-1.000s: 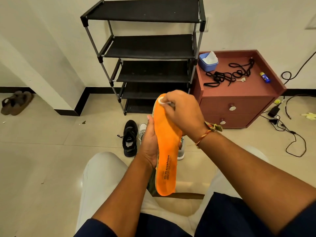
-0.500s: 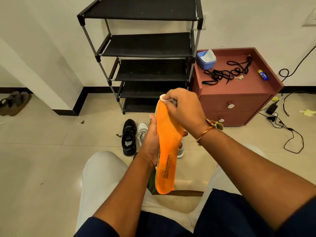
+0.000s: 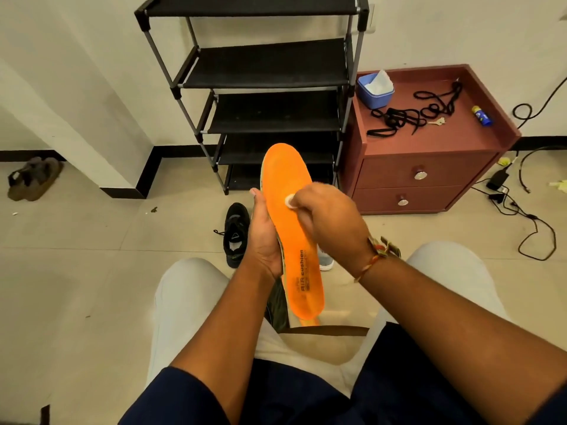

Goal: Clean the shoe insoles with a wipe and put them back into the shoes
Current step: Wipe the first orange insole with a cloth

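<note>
Orange insole (image 3: 302,271) printed with "AIR cushion" near its heel, held almost upright above a seated person's lap, toe end pointing away toward a black shoe rack (image 3: 270,65). The left hand (image 3: 264,240) grips the insole along its left edge, fingers wrapped behind it and thumb lying along the edge. The right hand (image 3: 331,219) has its fingers curled around a small white wipe (image 3: 289,201), pressing it against the middle of the orange surface. On the tiled floor beyond the hands, a black shoe (image 3: 236,234) stands just left of the insole, and a pale shoe (image 3: 325,260) peeks out from behind the right wrist. Right of the rack, a red-brown cabinet (image 3: 423,176) carries a blue tub of wipes (image 3: 374,90), tangled black laces (image 3: 411,115) and a small blue and yellow tube (image 3: 482,115). Brown sandals (image 3: 33,179) lie far left by the wall, and black cables (image 3: 521,216) trail across the floor at right.
</note>
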